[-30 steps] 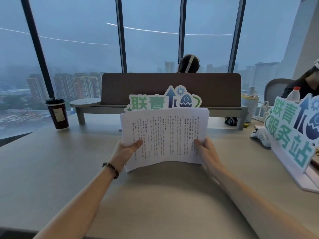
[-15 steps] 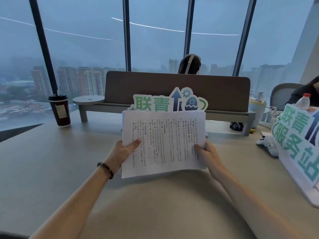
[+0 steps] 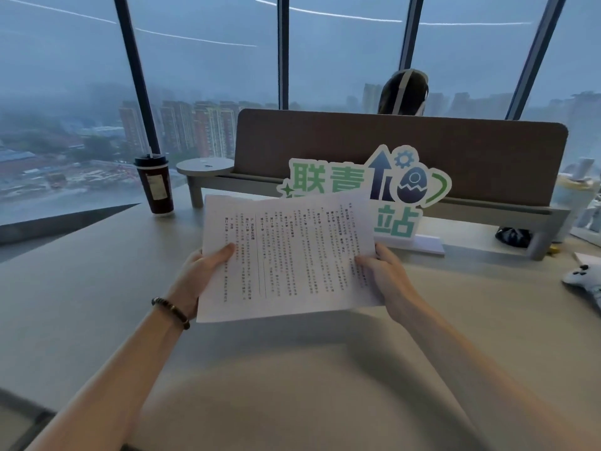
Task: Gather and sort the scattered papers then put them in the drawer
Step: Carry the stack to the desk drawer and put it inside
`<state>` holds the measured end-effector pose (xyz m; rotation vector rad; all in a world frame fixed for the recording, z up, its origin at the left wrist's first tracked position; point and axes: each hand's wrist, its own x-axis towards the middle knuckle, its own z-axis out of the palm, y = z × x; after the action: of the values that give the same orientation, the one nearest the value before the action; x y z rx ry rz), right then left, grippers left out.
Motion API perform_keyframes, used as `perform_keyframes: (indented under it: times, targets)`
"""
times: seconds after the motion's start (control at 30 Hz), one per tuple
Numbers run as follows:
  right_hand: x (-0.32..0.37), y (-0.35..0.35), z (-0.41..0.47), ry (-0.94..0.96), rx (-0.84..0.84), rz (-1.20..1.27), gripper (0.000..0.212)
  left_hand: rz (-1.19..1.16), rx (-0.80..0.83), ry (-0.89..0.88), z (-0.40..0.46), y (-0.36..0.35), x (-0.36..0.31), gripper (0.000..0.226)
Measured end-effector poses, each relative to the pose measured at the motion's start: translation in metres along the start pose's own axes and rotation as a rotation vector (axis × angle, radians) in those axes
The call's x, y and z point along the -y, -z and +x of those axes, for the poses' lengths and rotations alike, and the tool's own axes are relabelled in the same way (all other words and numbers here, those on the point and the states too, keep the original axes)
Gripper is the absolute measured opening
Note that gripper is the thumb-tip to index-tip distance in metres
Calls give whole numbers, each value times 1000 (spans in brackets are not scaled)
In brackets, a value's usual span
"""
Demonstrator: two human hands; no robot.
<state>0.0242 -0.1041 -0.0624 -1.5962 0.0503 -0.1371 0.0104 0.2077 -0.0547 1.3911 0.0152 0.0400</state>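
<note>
A stack of white printed papers is held up over the beige desk, its top sheet turned sideways with the text running vertically. My left hand grips the stack's left edge, thumb on the front of the sheet. My right hand grips the right edge, thumb on the front too. The lower sheets are hidden behind the top one. No drawer is in view.
A dark paper cup stands at the back left. A green and blue cut-out sign stands behind the papers, before a brown divider. A white game controller lies at the right. A person sits beyond the divider.
The papers have dropped lower and tilted back, so the sign behind shows more. The view has shifted left, and the second sign at the right has left the frame.
</note>
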Motion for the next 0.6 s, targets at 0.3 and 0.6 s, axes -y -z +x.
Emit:
perform_keyframes:
  times: [0.3, 0.6]
  targets:
    - [12, -90, 11, -27, 230, 30, 30, -21, -266, -35, -52, 74, -14, 19]
    - [24, -206, -14, -105, 523, 37, 31, 14, -581, -48, -142, 153, -34, 27]
